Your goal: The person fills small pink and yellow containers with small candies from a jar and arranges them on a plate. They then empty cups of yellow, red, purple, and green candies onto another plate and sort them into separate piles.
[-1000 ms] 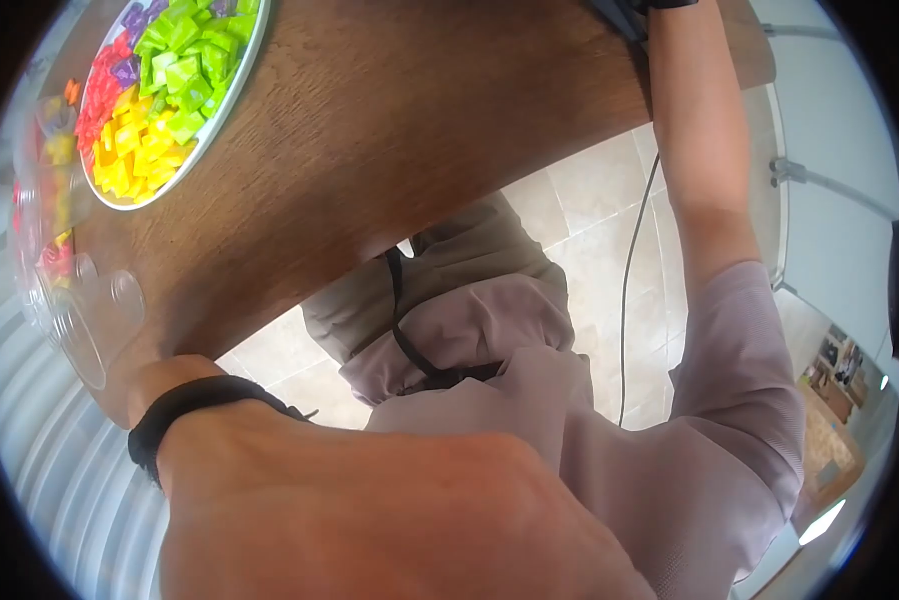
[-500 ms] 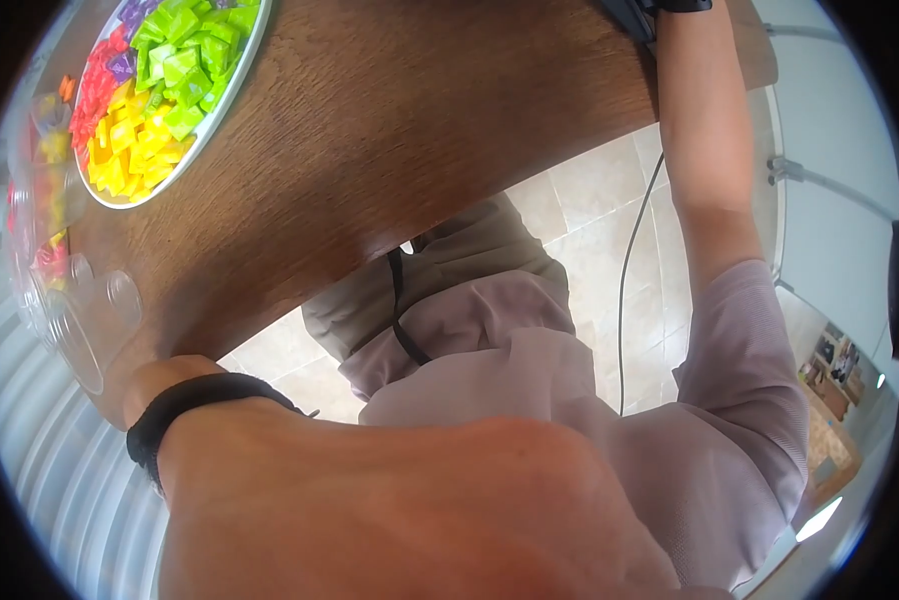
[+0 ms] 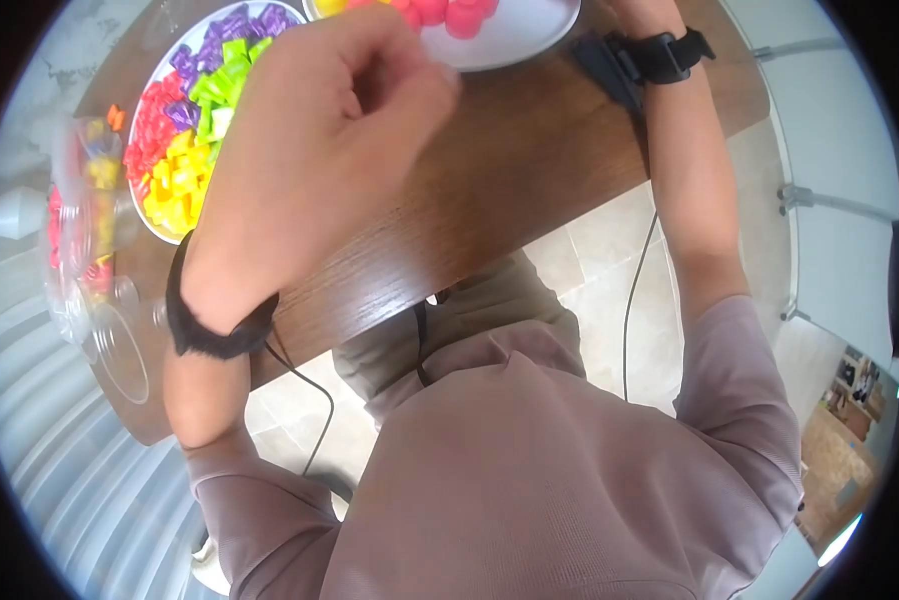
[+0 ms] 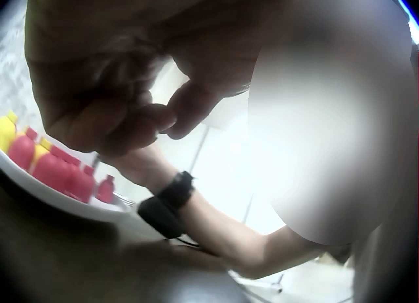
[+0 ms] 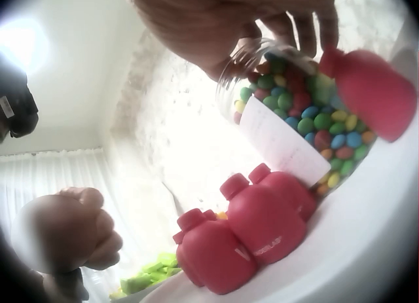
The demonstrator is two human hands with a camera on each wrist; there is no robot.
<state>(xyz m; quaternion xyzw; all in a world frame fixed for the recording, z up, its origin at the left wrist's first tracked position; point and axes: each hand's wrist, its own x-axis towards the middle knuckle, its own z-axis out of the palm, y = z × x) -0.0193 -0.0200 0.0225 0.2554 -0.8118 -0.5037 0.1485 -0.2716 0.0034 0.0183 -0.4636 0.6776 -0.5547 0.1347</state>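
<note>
My left hand [image 3: 304, 150] is raised in front of the plate [image 3: 161, 230] of wrapped candies, covering part of it in the head view. Its fingers are curled in toward the thumb, and nothing shows between them in the left wrist view. At the head view's top edge my right hand [image 3: 649, 12] is mostly cut off. The right wrist view shows this hand [image 5: 216, 21] over a clear jar [image 5: 294, 113] of coloured candies, thumb and fingers on either side of its neck. Beside the jar, small red bottles [image 5: 268, 221] stand on a white plate [image 3: 519, 40].
Red, purple, green and yellow candies [image 3: 174, 180] are grouped by colour on the left plate. Clear plastic packaging [image 3: 79, 250] lies along the brown table's [image 3: 369, 265] left edge. A black strapped device [image 3: 659, 58] is on my right wrist, a black band [image 3: 204, 325] on my left.
My left hand has moved from close under the head camera out over the table. The head view has shifted, bringing in the plate of bottles and part of my right hand.
</note>
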